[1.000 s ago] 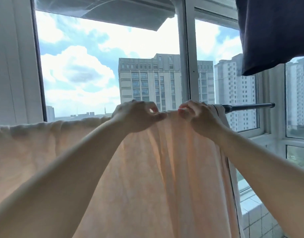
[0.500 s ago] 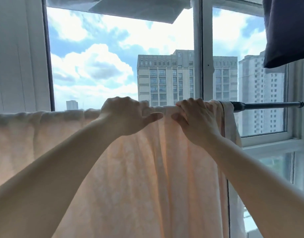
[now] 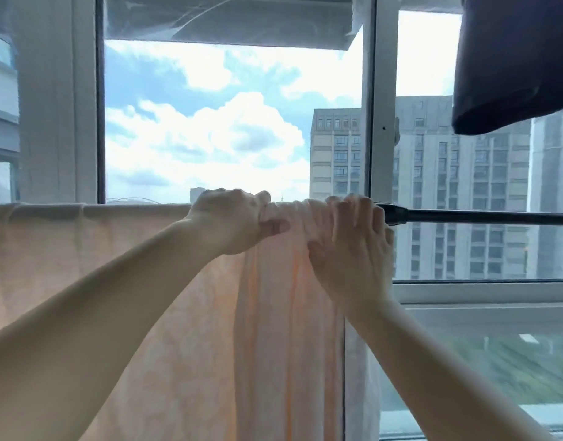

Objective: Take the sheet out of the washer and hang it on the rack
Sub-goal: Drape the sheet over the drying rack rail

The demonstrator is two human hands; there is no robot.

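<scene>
A: Where is the pale peach cotton sheet (image 3: 178,313)?

B: It hangs draped over the thin black metal rail of the drying rack (image 3: 474,217), which runs level across the scene in front of a white-framed window (image 3: 374,122). The cloth covers the rail from the left edge to just past the middle and falls in soft folds out of the bottom of the view. The right stretch of the rail is bare.

A: And the person's hands?

B: Both bare arms reach up from the near edge. The left hand (image 3: 232,222) is clenched on the top fold of the sheet, thumb pressed to the near side of the cloth. The right hand (image 3: 353,246) sits just beside it, at the sheet's bunched right end; its fingers (image 3: 353,205) curl over the top of the rail, gripping the gathered cloth against it.

A: Anything else?

B: A dark navy cloth (image 3: 512,65) hangs at the upper right, well apart from the sheet. Beyond the glass stand grey tower blocks (image 3: 448,186) and a blue sky with white clouds
</scene>
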